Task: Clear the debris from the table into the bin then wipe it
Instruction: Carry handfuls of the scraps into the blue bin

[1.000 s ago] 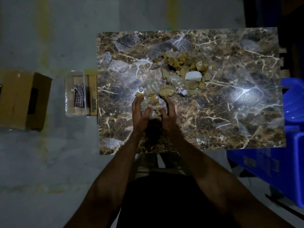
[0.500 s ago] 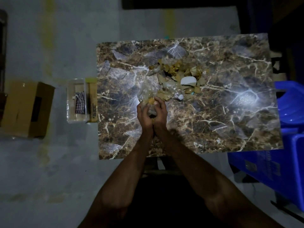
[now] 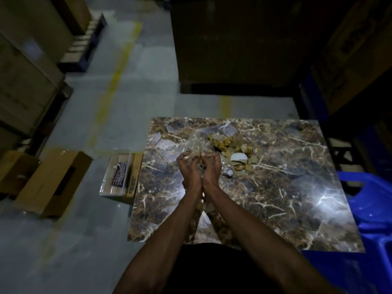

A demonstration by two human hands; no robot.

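1. Debris, a heap of tan and yellow dry scraps with one white curved shard, lies on the brown marble-patterned worktop, towards its far side and near the middle of its width.
2. Crumpled clear plastic film sits at the left edge of that heap, above the fingertips.
3. The left hand and right hand are cupped side by side, heels pressed together, fingers curled round a small clump of scraps and film taken from the heap's near-left edge.
4. Half a second ago the same hands were pressed together low on the worktop at the heap's edge; now they are raised and their fingers are curled inward round the load.
5. The heap looks smaller on its near-left side than it did a second ago.
6. A clear plastic bin holding a checked cloth stands on the grey floor just beside the worktop's left edge.
7. A brown cardboard box lies further left of the worktop, and a blue plastic chair stands at its right.
8. The view has tilted up since the earlier pictures, so more floor and stacked cartons beyond the worktop now show.
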